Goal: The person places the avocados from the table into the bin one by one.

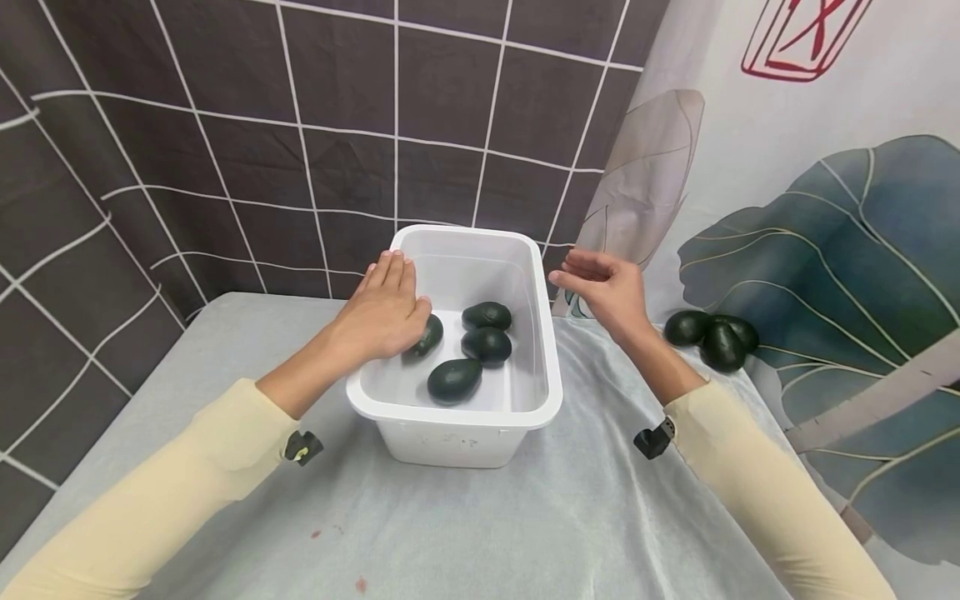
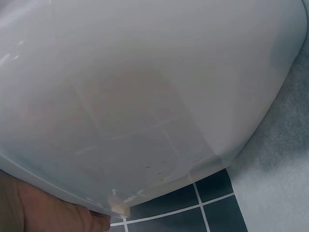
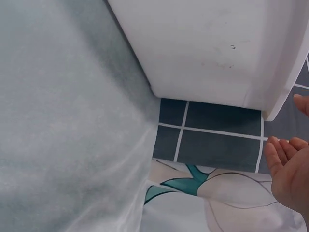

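A white plastic bin (image 1: 457,425) stands on the cloth-covered table with several dark green avocados (image 1: 454,381) on its floor. My left hand (image 1: 386,312) lies over the bin's left rim, fingers extended, palm down; it partly covers one avocado (image 1: 427,336) in the head view. In the left wrist view, the bin's outer wall (image 2: 145,96) fills most of the picture, with the hand at the lower left edge. Just off the right rim is my right hand (image 1: 607,292), its fingers slightly bent and holding nothing. The right wrist view shows its fingers (image 3: 275,154) beside the bin's wall.
Three more avocados (image 1: 722,346) lie together at the table's right edge, beyond my right forearm. A light grey-blue cloth (image 1: 450,533) covers the table. Behind stand a dark tile-patterned curtain (image 1: 337,83) and a leaf-patterned one (image 1: 840,225).
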Available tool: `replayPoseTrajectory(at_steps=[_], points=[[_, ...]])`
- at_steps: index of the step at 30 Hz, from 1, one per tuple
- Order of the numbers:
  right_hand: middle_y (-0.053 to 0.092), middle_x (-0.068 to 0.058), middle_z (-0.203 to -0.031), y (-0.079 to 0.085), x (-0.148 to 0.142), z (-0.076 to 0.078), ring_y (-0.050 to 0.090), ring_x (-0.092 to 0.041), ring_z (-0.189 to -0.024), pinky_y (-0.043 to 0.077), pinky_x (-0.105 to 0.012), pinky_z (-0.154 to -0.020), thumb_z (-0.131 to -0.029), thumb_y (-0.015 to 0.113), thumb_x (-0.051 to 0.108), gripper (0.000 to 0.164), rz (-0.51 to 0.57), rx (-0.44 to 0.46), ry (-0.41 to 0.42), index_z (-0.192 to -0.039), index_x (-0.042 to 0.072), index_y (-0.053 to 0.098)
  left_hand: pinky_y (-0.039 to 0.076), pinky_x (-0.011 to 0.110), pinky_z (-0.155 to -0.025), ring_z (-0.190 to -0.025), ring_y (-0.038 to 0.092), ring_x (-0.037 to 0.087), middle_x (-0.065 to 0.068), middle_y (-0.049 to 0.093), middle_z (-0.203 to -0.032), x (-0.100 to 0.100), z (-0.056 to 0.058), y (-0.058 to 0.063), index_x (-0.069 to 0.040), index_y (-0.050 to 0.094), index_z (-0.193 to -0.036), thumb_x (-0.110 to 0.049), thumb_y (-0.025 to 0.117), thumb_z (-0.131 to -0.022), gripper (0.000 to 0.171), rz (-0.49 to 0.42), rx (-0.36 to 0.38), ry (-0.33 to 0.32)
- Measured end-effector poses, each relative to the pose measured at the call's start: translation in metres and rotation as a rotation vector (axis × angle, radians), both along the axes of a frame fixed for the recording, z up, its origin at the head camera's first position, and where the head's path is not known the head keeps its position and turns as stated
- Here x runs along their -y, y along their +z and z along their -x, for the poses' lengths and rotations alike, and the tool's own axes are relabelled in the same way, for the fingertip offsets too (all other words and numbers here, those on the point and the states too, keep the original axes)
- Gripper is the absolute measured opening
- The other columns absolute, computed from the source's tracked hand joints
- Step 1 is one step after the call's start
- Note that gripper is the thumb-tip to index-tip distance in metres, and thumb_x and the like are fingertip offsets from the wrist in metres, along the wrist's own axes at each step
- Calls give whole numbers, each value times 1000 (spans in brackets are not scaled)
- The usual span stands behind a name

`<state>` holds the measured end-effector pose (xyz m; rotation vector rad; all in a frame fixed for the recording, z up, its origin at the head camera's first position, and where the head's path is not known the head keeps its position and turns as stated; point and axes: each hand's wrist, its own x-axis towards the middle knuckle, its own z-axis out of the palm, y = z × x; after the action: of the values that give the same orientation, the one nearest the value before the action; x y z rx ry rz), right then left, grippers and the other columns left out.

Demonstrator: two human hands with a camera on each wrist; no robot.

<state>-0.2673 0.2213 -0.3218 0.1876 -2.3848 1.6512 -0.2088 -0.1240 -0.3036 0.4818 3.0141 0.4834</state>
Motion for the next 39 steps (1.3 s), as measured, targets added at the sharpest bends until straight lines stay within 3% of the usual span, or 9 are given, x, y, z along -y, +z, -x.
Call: replayPoseTrajectory(at_steps=[7, 29, 39], points=[[79, -21, -141, -5, -6, -3, 77, 10, -100, 60, -10, -93, -92, 96, 22, 60, 8, 24, -24, -143, -1, 76, 0, 59, -146, -177, -6, 49, 35, -1, -186, 1, 0, 0, 15, 10, -174, -36, 23, -115, 79, 5, 3, 2], [75, -29, -143, -29, -20, -11, 76, 12, -97, 61, -10, -91, -92, 94, 17, 62, 25, 56, -44, -144, -9, 71, 2, 59, -146, -177, -4, 49, 36, 1, -186, 1, 1, 0, 16, 11, -174, -36, 24, -115, 79, -3, -6, 0], [77, -25, -143, -38, -29, -15, 75, 12, -101, 61, -10, -91, -93, 94, 24, 60, -18, 69, -82, -144, -2, 74, 1, 59, -146, -177, -5, 49, 36, 0, -186, 1, 0, 0, 16, 10, -174, -36, 24, -114, 80, -9, -2, 2]])
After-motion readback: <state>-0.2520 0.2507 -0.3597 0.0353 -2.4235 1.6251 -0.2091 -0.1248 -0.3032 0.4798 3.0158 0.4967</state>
